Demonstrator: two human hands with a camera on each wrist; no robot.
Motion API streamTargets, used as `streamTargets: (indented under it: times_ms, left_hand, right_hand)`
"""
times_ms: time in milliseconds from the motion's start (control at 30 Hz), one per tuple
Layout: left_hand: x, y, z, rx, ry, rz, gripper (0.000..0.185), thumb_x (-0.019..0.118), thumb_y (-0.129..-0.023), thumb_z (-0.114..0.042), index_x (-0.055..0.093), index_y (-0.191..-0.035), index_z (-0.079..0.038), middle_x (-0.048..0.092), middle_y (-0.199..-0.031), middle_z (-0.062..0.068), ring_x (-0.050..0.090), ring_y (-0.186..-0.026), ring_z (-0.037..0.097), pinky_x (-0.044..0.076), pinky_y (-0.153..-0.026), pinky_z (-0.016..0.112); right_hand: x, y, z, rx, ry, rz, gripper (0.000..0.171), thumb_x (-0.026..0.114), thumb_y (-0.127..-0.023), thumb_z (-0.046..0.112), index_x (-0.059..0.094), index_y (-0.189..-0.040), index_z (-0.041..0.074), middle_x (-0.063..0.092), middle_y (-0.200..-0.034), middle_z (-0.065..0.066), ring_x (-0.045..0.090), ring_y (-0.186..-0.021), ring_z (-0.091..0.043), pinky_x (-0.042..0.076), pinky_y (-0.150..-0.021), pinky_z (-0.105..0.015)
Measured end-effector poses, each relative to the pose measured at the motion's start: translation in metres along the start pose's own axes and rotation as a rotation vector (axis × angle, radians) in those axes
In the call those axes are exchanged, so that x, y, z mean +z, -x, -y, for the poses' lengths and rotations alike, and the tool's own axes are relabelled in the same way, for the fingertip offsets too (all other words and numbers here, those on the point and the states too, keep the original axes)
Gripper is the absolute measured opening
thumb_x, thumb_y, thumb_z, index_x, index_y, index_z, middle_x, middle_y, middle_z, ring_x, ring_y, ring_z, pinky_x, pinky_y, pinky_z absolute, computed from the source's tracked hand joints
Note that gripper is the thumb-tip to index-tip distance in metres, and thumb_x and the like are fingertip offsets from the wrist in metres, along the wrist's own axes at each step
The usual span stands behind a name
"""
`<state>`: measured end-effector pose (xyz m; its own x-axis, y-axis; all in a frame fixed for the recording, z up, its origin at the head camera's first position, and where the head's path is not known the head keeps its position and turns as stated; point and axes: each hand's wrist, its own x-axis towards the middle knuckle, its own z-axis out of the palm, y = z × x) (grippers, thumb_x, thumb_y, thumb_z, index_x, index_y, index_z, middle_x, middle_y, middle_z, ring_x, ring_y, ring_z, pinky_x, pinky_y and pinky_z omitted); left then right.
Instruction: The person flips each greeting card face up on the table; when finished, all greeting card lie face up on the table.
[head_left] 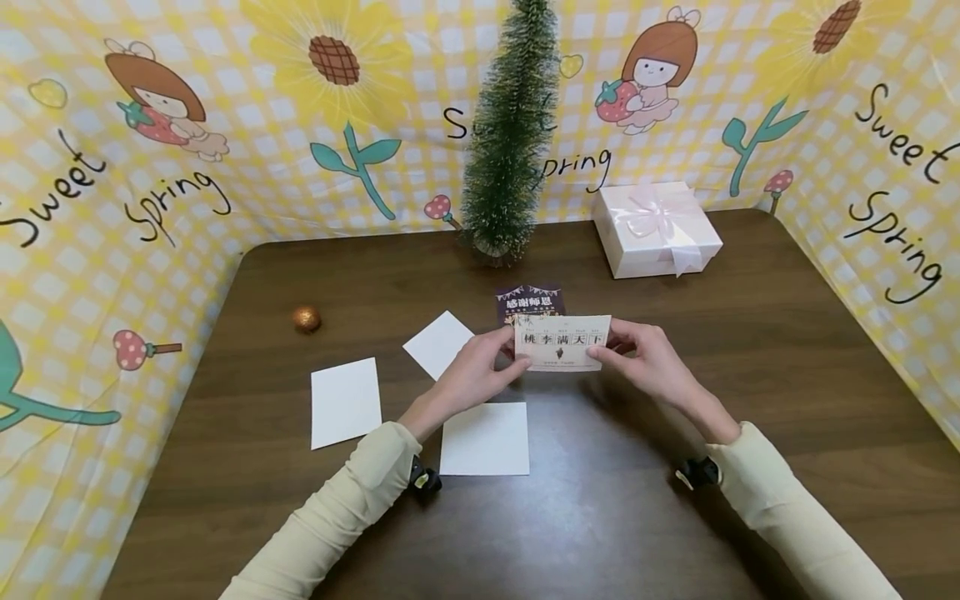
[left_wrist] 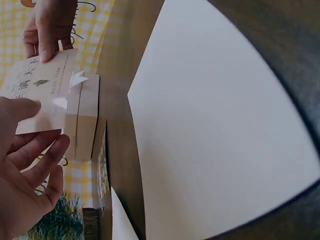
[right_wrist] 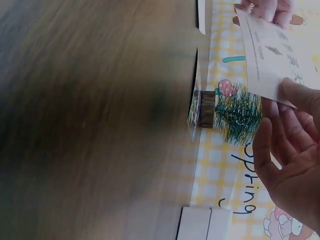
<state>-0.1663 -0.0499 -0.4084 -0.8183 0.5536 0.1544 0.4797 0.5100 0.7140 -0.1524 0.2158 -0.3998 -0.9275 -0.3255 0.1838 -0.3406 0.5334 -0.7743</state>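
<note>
A person is holding a small cream card with printed characters (head_left: 562,342) up over the middle of the wooden table (head_left: 787,350) — it's sitting dead centre in the head view. The left hand (head_left: 480,369) is pinching the card's left edge between thumb and fingers, and the right hand (head_left: 643,354) is pinching the right edge the same way, so both hands are closed on the card rather than spread wide. In the left wrist view the card (left_wrist: 42,85) is showing in the upper left of the frame; in the right wrist view it (right_wrist: 280,62) is up in the upper right.

Just behind the card a dark purple card (head_left: 529,302) is lying flat. Three blank white cards are lying on the table — one lower centre (head_left: 485,438), one to the left (head_left: 345,402), one tilted at centre left (head_left: 438,343). A small copper ball (head_left: 306,318) is sitting further left. At the back, a mini bottlebrush tree (head_left: 510,125) is standing at top centre, with a white gift box with a ribbon (head_left: 656,229) to its right.
</note>
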Motion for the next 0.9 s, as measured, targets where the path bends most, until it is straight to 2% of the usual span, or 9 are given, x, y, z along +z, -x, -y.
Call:
streamTargets:
  times_ms: [67,200,300,433,600,733,900]
  left_hand:
    - [0.001,0.001,0.001,-0.007,0.011,-0.027,0.013,0.066,-0.093,-0.012,0.062,-0.102,-0.005,0.070,-0.091,0.005,0.065,-0.083,0.017,0.052,-0.073,0.037]
    - [0.001,0.002,0.003,0.003,0.065,-0.069,0.008,0.066,-0.091,-0.006,0.062,-0.097,-0.003,0.069,-0.087,0.007,0.063,-0.077,0.018,0.047,-0.060,0.028]
    - [0.000,0.003,0.005,-0.003,0.113,-0.086,0.011,0.066,-0.091,-0.005,0.063,-0.100,-0.001,0.068,-0.086,0.008,0.060,-0.075,0.017,0.040,-0.054,0.021]
    - [0.000,0.003,0.006,-0.051,0.122,-0.107,0.010,0.067,-0.091,-0.006,0.060,-0.097,0.000,0.067,-0.084,0.009,0.061,-0.077,0.018,0.043,-0.060,0.022]
    - [0.005,0.000,0.006,-0.166,0.017,-0.083,0.015,0.067,-0.090,-0.011,0.055,-0.082,-0.004,0.057,-0.074,0.004,0.051,-0.067,0.015,0.040,-0.062,0.024]
    - [0.013,-0.002,0.007,-0.223,-0.138,-0.005,0.021,0.069,-0.088,-0.017,0.056,-0.074,-0.007,0.051,-0.073,0.003,0.046,-0.070,0.017,0.037,-0.063,0.027]
    - [0.023,-0.002,0.009,-0.240,-0.280,0.074,0.021,0.071,-0.087,-0.022,0.064,-0.072,-0.009,0.054,-0.074,0.002,0.048,-0.074,0.020,0.039,-0.062,0.032]
  right_hand:
    - [0.001,-0.001,0.001,0.020,-0.031,-0.003,0.016,0.072,-0.088,0.009,0.071,-0.102,0.001,0.073,-0.090,-0.009,0.064,-0.075,-0.017,0.051,-0.067,-0.025]
    - [0.003,-0.005,0.002,0.077,-0.082,0.001,0.020,0.072,-0.089,0.013,0.068,-0.104,0.001,0.072,-0.093,-0.011,0.063,-0.078,-0.016,0.049,-0.068,-0.021]
    - [0.007,-0.006,0.001,0.119,-0.090,-0.010,0.019,0.073,-0.089,0.016,0.065,-0.098,0.002,0.069,-0.091,-0.011,0.061,-0.078,-0.016,0.049,-0.070,-0.021]
    - [0.012,-0.006,0.000,0.144,-0.061,-0.040,0.017,0.073,-0.088,0.017,0.063,-0.087,0.003,0.066,-0.082,-0.008,0.058,-0.071,-0.016,0.047,-0.066,-0.022]
    - [0.016,-0.006,0.001,0.189,0.026,-0.020,0.018,0.072,-0.089,0.019,0.064,-0.082,0.005,0.063,-0.071,-0.005,0.055,-0.062,-0.013,0.042,-0.059,-0.023]
    - [0.018,-0.005,-0.001,0.269,0.090,0.088,0.022,0.070,-0.090,0.020,0.063,-0.075,0.006,0.065,-0.063,-0.005,0.058,-0.057,-0.016,0.041,-0.055,-0.027]
    - [0.019,-0.004,-0.006,0.359,0.147,0.220,0.026,0.068,-0.091,0.021,0.061,-0.072,0.007,0.062,-0.058,-0.001,0.059,-0.057,-0.017,0.042,-0.057,-0.028]
